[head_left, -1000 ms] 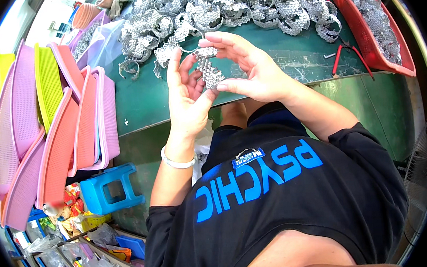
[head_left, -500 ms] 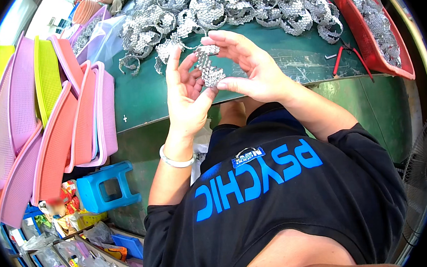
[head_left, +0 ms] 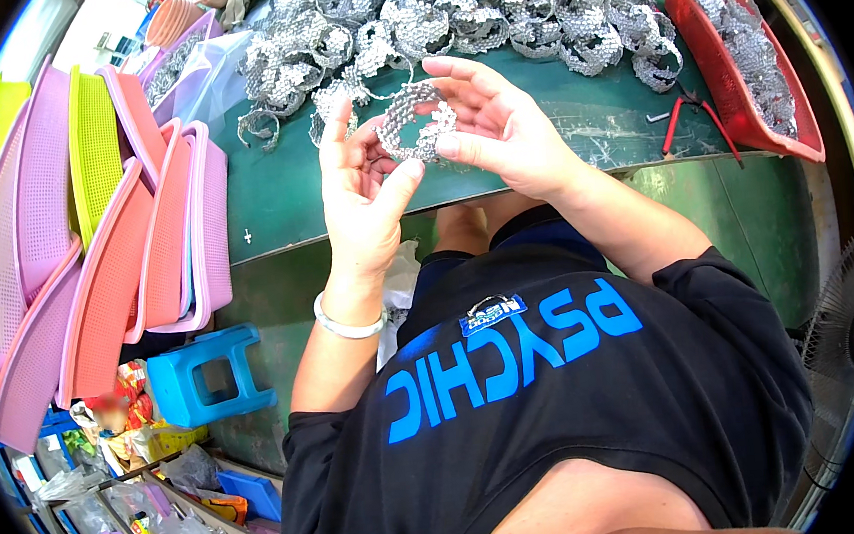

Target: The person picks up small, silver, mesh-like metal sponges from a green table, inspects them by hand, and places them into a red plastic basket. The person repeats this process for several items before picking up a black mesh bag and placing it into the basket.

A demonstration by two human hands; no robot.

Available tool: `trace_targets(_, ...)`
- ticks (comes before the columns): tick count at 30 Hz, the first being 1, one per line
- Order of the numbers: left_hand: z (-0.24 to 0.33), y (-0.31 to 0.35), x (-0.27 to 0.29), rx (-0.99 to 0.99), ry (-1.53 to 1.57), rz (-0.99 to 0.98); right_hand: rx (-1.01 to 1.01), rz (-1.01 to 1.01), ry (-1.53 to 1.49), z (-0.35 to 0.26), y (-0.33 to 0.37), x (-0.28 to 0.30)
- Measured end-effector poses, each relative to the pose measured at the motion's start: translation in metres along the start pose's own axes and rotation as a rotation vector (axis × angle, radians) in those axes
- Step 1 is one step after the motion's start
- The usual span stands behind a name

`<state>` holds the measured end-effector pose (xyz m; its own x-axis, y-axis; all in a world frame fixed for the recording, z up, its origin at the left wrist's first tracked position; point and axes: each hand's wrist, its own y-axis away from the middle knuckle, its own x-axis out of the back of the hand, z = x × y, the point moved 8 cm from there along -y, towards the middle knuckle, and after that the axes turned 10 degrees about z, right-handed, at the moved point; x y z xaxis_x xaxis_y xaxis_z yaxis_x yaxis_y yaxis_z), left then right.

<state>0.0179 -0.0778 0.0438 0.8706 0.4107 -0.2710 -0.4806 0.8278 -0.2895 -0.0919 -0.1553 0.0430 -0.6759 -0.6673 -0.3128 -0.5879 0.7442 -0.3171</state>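
A curled band of silver honeycomb-textured pieces (head_left: 398, 127) is held up between my hands over the near edge of the green table (head_left: 281, 193). My right hand (head_left: 512, 135) grips its right side, thumb in front and fingers behind. At the band's left side is my left hand (head_left: 366, 186), fingers bent against it and thumb raised near its lower edge. The band forms a rough ring with a gap inside. Beyond my hands lies a large heap of similar silver curled bands (head_left: 467, 13).
A red basket (head_left: 806, 132) of silver pieces stands at the right, near red-handled pliers (head_left: 675, 127). Stacked plastic baskets in pink, purple and lime (head_left: 103, 292) fill the left. A blue stool (head_left: 178, 387) is on the floor. A fan (head_left: 831, 305) stands at the right.
The silver band has turned in my hands from an edge-on view to one showing its ring shape. My left hand has shifted slightly left and its thumb has moved off the band's lower end.
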Motion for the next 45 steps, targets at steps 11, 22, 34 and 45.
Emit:
trace_targets(11,0.000,0.002,-0.004,0.064,0.113,0.046,-0.081,-0.040,-0.097,0.003,0.002,-0.004)
trace_targets(22,0.010,0.003,0.003,-0.168,-0.104,0.174,-0.045,0.044,0.080,0.007,0.003,0.004)
trace_targets(34,0.028,0.015,0.002,-0.622,-0.639,0.290,-0.003,0.136,0.204,0.004,0.009,-0.001)
trace_targets(45,0.042,0.031,-0.019,-0.834,-0.871,0.235,-0.053,0.134,0.179,0.011,0.006,-0.003)
